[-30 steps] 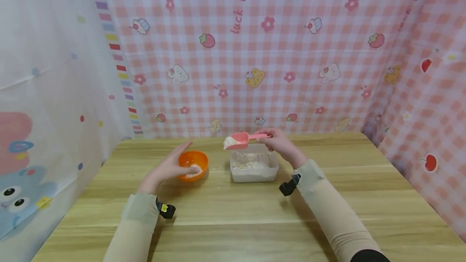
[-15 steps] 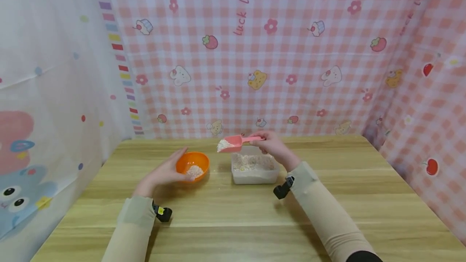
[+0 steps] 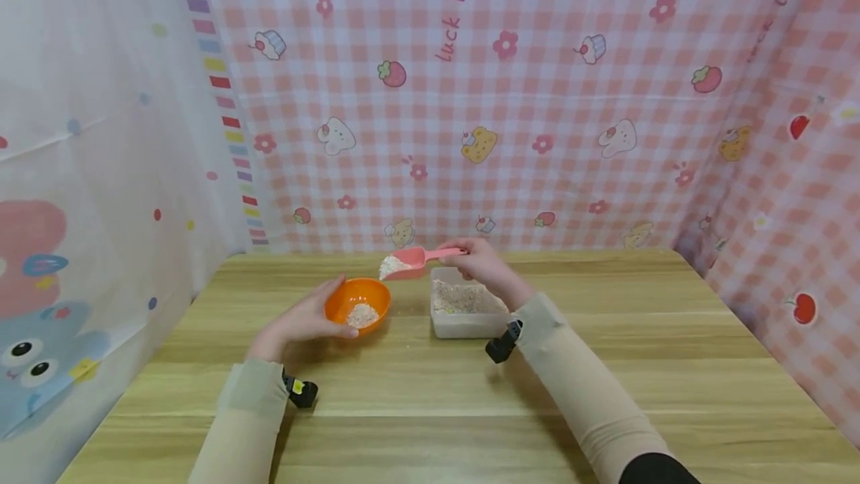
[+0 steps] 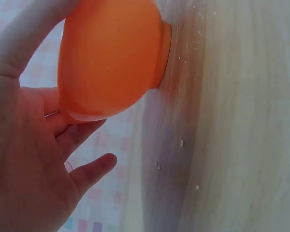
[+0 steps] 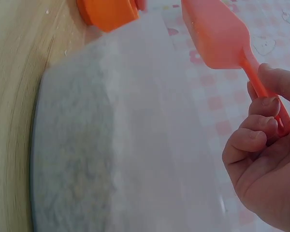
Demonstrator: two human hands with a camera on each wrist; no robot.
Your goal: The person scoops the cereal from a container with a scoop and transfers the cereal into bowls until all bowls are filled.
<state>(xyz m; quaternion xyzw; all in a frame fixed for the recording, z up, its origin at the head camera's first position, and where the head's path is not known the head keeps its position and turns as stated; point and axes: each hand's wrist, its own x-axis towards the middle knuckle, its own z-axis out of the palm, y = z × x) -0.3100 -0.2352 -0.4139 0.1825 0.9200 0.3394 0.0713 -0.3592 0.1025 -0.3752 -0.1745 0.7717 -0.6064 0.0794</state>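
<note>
An orange bowl (image 3: 366, 292) with a small heap of pale flakes (image 3: 363, 315) stands left of centre on the table. My left hand (image 3: 304, 321) grips it from the left, thumb at the near rim and fingers round the far side. My right hand (image 3: 480, 265) pinches the handle of a pink scoop (image 3: 415, 261), fingers curled round it in the right wrist view. Pale flakes (image 3: 392, 267) fill the scoop's front end, which points left and hangs just up and right of the bowl's rim.
Below my right hand stands a translucent rectangular tub (image 3: 466, 327) partly filled with flakes. A few stray flakes (image 4: 182, 143) lie on the wooden table (image 3: 416, 432). A pink checked cloth (image 3: 430, 118) hangs behind the table's far edge.
The scoop and my right hand have moved left from over the tub towards the bowl. My left thumb has shifted from over the bowl's opening to its near rim.
</note>
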